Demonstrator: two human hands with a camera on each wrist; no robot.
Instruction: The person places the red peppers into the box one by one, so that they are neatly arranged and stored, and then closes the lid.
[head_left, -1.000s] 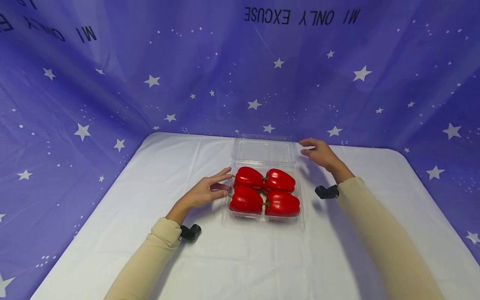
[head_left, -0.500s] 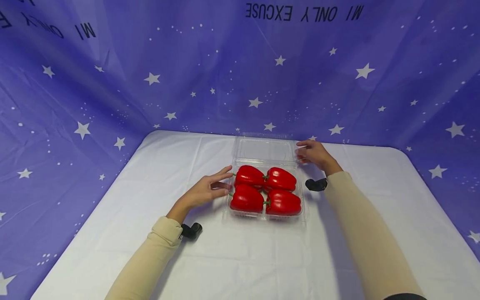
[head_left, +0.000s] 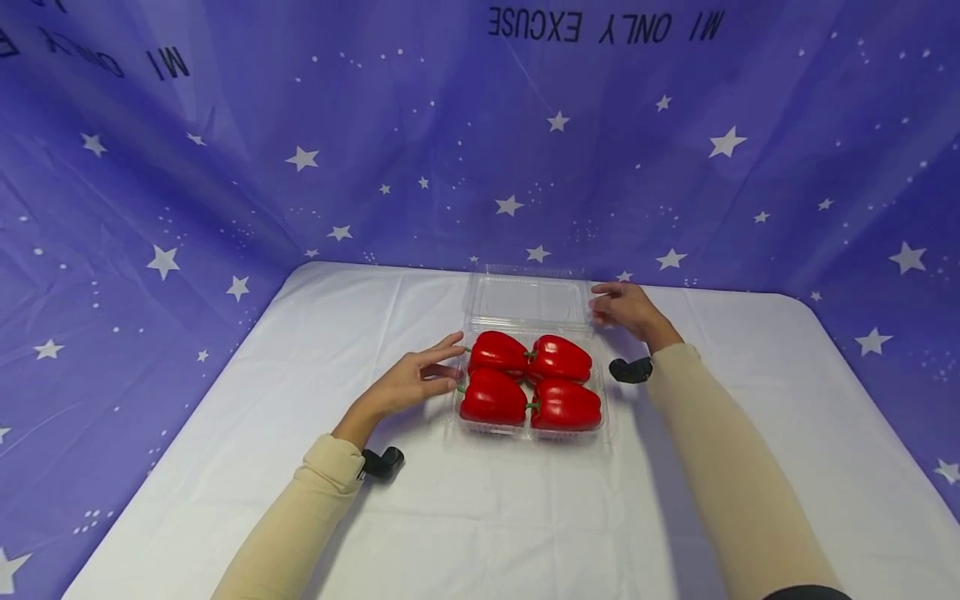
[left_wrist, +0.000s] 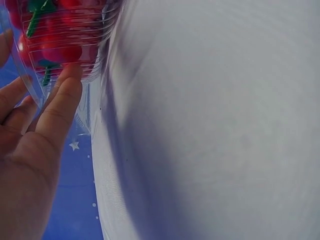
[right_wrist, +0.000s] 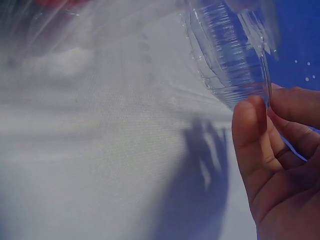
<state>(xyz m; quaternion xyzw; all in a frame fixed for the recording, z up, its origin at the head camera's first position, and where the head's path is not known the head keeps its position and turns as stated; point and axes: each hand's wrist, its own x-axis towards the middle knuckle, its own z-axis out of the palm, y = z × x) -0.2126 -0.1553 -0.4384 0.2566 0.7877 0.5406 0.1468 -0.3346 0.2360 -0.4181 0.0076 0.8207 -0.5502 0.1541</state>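
A clear plastic clamshell container (head_left: 459,421) lies on the table with its lid (head_left: 531,300) folded back at the far side. Several red bell peppers (head_left: 492,398) with green stems lie in its base. At the base's left side is my left hand (head_left: 405,385), fingers extended and spread; in the left wrist view a fingertip (left_wrist: 71,72) touches the ribbed wall. My right hand (head_left: 628,308) pinches the right edge of the lid, thumb (right_wrist: 245,127) on one side and fingers on the other, as the right wrist view shows.
A white cloth covers the table (head_left: 480,525). Purple-blue curtains (head_left: 420,133) with white stars and lettering enclose the back and sides. A black wrist device (head_left: 382,463) sits at the left wrist, and another black device (head_left: 630,370) at the right.
My right hand has moved left from beside the lid and taken hold of its right edge. The left hand, the container and the peppers stay in place.
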